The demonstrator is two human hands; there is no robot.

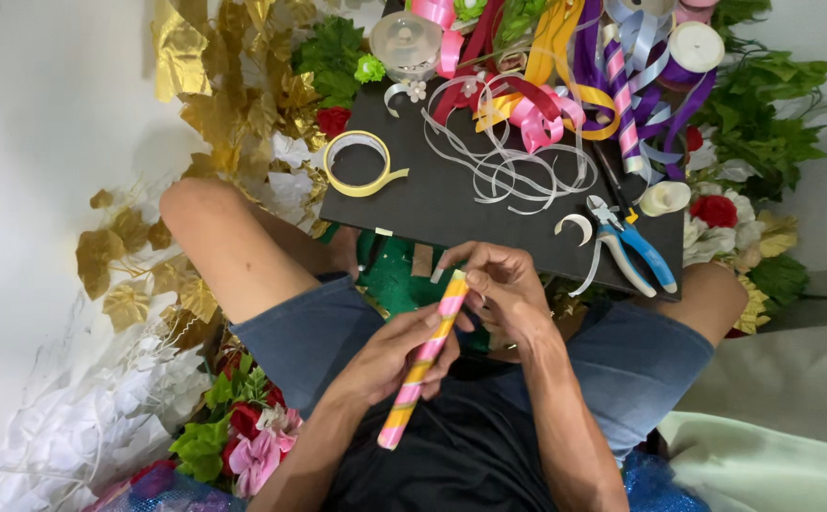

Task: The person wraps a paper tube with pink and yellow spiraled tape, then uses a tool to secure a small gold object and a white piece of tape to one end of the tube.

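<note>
I sit cross-legged and hold a stick wrapped in pink and yellow ribbon over my lap. My left hand grips its middle. My right hand pinches its top end, the fingers closed on the ribbon tip. Just beyond my hands lies a black board with a loose tangle of white ribbon on it.
On the board lie a yellow tape roll, blue-handled pliers and small white tape pieces. Coloured ribbons and spools crowd its far edge. Gold leaves, white leaves and artificial flowers surround me.
</note>
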